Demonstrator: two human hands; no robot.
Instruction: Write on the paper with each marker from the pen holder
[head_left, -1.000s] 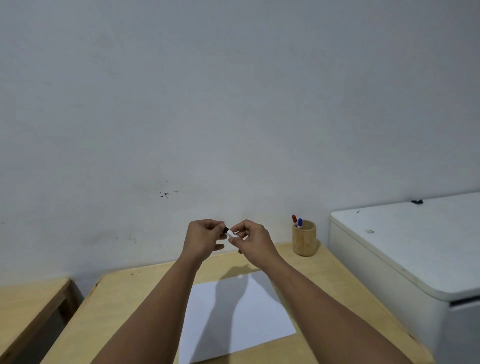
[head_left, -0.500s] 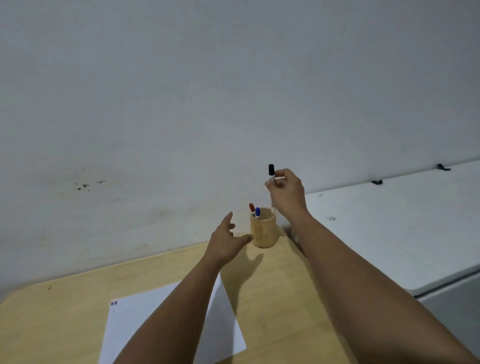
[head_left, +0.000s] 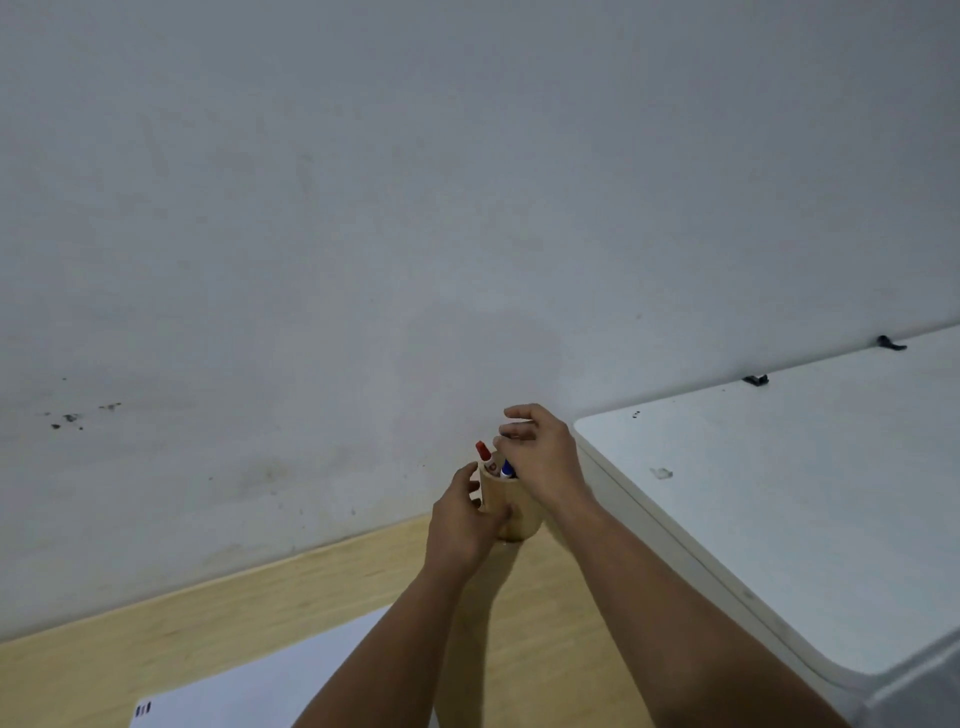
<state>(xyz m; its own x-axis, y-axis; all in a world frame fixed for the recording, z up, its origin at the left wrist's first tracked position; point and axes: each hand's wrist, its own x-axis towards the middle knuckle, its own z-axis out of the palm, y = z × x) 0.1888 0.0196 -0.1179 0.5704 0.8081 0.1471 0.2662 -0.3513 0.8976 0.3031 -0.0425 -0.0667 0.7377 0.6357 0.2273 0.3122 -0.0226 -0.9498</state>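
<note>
The wooden pen holder (head_left: 517, 512) stands at the far edge of the wooden table (head_left: 249, 608), by the wall. My left hand (head_left: 460, 525) wraps its left side, with the thumb across its front. My right hand (head_left: 543, 457) hovers right over its mouth, fingers curled down at the rim. A red-capped marker (head_left: 483, 451) and a blue-capped marker (head_left: 507, 469) stick out of the holder. The black-capped marker is hidden, and I cannot tell whether my right fingers hold it. The white paper (head_left: 270, 686) lies at the near left and bears small dark marks (head_left: 143, 708) at its corner.
A white chest-like appliance (head_left: 769, 499) stands right next to the table, its lid higher than the tabletop and close to the holder. A pale wall (head_left: 363, 234) rises directly behind the table.
My right hand came down from above the holder to its mouth, and the black marker went out of sight. My left hand went from open beside the holder to gripping it.
</note>
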